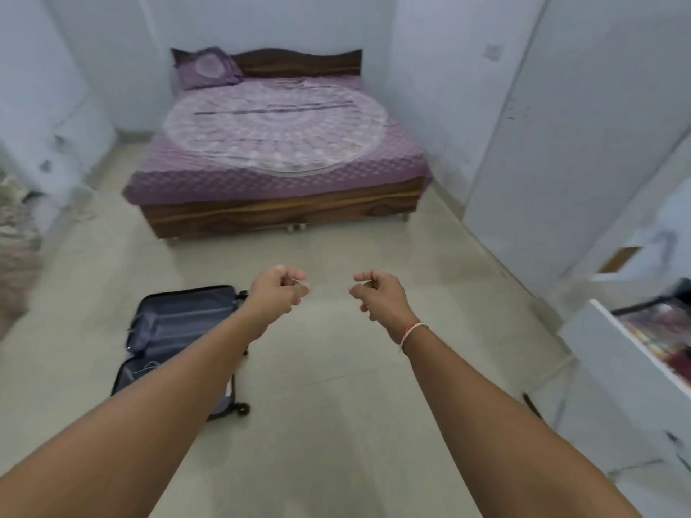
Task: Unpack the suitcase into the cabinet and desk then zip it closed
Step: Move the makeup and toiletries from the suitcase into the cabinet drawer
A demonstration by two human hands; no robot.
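A dark grey suitcase (179, 323) lies open flat on the tiled floor at the lower left, its lined halves showing nothing inside; my left forearm covers part of it. My left hand (278, 289) is stretched out in front of me, just right of the suitcase, fingers curled with nothing in them. My right hand (377, 293) is held out level with it, a short gap between the two, fingers also curled and holding nothing. A thread band circles my right wrist. A white cabinet (583, 143) stands along the right wall.
A bed (276, 143) with a purple patterned cover and wooden frame fills the far end of the room. At the right edge an open white drawer or shelf (635, 345) holds colourful folded cloth. Patterned fabric (15, 233) sits at the left edge.
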